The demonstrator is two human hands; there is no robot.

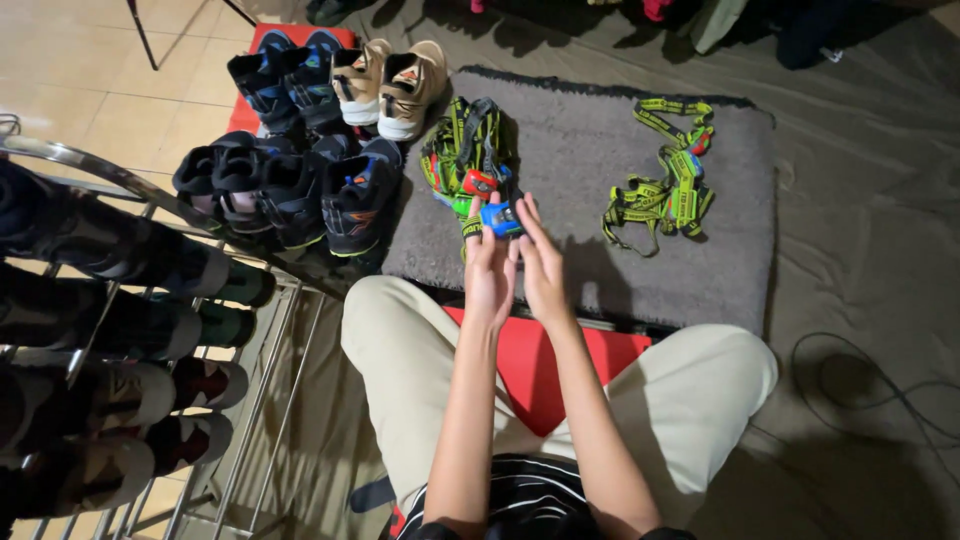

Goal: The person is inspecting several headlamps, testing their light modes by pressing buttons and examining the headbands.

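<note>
Shoe rack: chromed metal tube rack (pixel 150 195) at far left, rows of dark shoes on its rails.
Floor shoes: black and blue mesh sneakers (pixel 290 190) bunched beside the rack; a tan suede pair (pixel 390 85) behind them, touching.
Mat: grey, short-pile rectangular mat (pixel 600 130) on a wrinkled grey floor cloth.
Headlamp heap: tangle of neon-green woven straps with red and green lamp bodies (pixel 465 155), on the mat's left end.
Left hand: left hand (pixel 490 275), fingers pressed together, pinching the small blue hard-plastic headlamp (pixel 500 218) from its left side.
Blue headlamp: held just above the mat's near edge, in front of the heap, green strap trailing back toward it.
Right hand: right hand (pixel 543 268), fingers straight and close, touching the lamp's right side.
Handling: best gripped by the rigid shell with both hands, I judge, strap kept slack so it does not snag the heap.
Loose straps: second neon-green strap bundle (pixel 665 180), well apart at right.
</note>
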